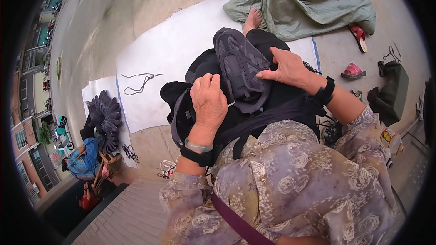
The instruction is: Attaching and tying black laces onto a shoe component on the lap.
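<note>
A dark grey mesh shoe upper [237, 59] with a lace threaded across its front rests on my lap, toe pointing away. My left hand [209, 102] is closed beside its left edge, fingers curled inward; what they hold is hidden. A small white strip shows next to those fingers. My right hand [290, 69] is spread open over the right side, its thumb tip at the lacing and its fingers apart. More black and grey shoe uppers [175, 97] lie at my left, partly behind my left hand.
White sheeting [159, 50] covers the ground ahead, with a loose dark lace [138, 84] on it. A green cloth [313, 7] lies far right, near red slippers [353, 70]. At left, a person in blue [84, 159] sits by a fanned pile of dark uppers [105, 115].
</note>
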Action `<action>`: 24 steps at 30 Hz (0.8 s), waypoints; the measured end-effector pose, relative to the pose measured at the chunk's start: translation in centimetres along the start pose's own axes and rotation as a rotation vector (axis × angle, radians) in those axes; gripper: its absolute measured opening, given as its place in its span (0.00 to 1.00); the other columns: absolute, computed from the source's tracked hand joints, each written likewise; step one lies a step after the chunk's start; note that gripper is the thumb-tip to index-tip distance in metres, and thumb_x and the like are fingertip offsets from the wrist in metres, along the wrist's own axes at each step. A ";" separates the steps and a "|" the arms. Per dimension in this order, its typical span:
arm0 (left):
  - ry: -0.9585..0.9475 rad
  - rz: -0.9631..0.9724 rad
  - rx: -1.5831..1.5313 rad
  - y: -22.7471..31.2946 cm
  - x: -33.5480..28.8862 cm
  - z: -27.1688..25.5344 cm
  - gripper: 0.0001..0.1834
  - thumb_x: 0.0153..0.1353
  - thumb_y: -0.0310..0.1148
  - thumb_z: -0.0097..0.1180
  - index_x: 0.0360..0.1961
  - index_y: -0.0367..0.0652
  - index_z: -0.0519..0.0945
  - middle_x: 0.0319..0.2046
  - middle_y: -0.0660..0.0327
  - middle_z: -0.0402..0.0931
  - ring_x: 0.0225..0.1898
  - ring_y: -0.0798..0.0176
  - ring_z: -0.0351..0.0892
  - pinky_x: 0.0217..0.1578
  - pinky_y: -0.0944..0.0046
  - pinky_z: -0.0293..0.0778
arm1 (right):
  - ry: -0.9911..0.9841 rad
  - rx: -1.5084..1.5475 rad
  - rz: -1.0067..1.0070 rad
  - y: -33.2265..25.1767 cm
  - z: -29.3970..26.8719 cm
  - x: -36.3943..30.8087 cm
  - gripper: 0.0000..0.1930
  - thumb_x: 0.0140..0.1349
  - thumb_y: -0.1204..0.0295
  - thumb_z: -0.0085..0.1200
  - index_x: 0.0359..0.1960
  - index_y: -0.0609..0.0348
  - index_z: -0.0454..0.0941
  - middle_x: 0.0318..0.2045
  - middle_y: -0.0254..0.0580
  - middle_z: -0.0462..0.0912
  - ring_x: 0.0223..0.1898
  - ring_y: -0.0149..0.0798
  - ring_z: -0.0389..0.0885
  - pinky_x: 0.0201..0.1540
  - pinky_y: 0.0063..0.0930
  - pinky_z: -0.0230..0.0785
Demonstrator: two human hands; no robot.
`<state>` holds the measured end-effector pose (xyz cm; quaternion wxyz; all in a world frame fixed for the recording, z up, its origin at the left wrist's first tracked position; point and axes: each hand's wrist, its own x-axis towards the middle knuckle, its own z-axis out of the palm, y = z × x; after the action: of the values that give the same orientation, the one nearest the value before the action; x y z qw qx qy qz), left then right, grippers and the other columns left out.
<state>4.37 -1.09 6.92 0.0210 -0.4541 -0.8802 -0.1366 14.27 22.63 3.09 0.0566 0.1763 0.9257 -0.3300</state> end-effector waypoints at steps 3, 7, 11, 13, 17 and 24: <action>-0.008 0.021 0.186 -1.6 0.1 0.8 0.23 0.47 0.24 0.54 0.48 0.36 0.72 0.40 0.55 0.71 0.44 0.50 0.69 0.47 0.48 0.64 | 0.042 -0.118 -0.055 -1.5 1.3 -0.9 0.46 0.33 0.31 0.58 0.37 0.65 0.67 0.29 0.52 0.77 0.36 0.51 0.77 0.37 0.40 0.67; -0.313 -0.057 -0.003 -4.2 -0.8 0.2 0.11 0.47 0.26 0.57 0.35 0.40 0.76 0.31 0.57 0.75 0.37 0.52 0.74 0.45 0.48 0.65 | 0.030 -0.139 -0.070 -2.0 1.4 -1.5 0.52 0.31 0.31 0.60 0.47 0.68 0.64 0.30 0.51 0.76 0.36 0.48 0.77 0.39 0.39 0.63; -0.195 -0.273 -0.339 -6.0 0.4 -1.4 0.08 0.48 0.30 0.59 0.18 0.39 0.74 0.15 0.57 0.72 0.18 0.56 0.72 0.24 0.62 0.68 | 0.023 -0.228 -0.175 -3.1 1.7 -3.1 0.56 0.34 0.36 0.62 0.56 0.72 0.58 0.30 0.50 0.76 0.34 0.46 0.76 0.42 0.38 0.60; -0.197 -0.382 -0.417 -7.1 2.7 -2.0 0.10 0.47 0.32 0.60 0.17 0.38 0.74 0.12 0.62 0.70 0.16 0.69 0.67 0.22 0.67 0.65 | -0.027 -0.271 -0.208 -3.5 1.8 -3.4 0.56 0.36 0.39 0.62 0.58 0.73 0.56 0.30 0.49 0.75 0.34 0.45 0.76 0.43 0.37 0.59; -0.406 -0.506 -0.552 -8.5 7.6 -1.9 0.09 0.46 0.29 0.60 0.15 0.42 0.73 0.13 0.70 0.67 0.17 0.74 0.63 0.21 0.72 0.63 | -0.031 -0.224 -0.164 -4.7 2.1 -3.0 0.48 0.41 0.50 0.61 0.59 0.72 0.57 0.28 0.48 0.74 0.33 0.42 0.75 0.33 0.36 0.62; -0.540 -0.454 -0.566 -8.3 14.8 -2.1 0.08 0.42 0.27 0.60 0.13 0.44 0.72 0.13 0.68 0.69 0.18 0.72 0.65 0.21 0.71 0.66 | 0.143 -0.407 -0.445 -8.0 1.6 -3.2 0.42 0.39 0.55 0.61 0.58 0.63 0.64 0.24 0.41 0.73 0.28 0.37 0.70 0.28 0.32 0.56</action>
<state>-11.19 5.51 9.46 -0.3650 -0.2569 -0.8593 -0.2497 14.31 14.97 7.24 -0.0482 -0.0227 0.9902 -0.1288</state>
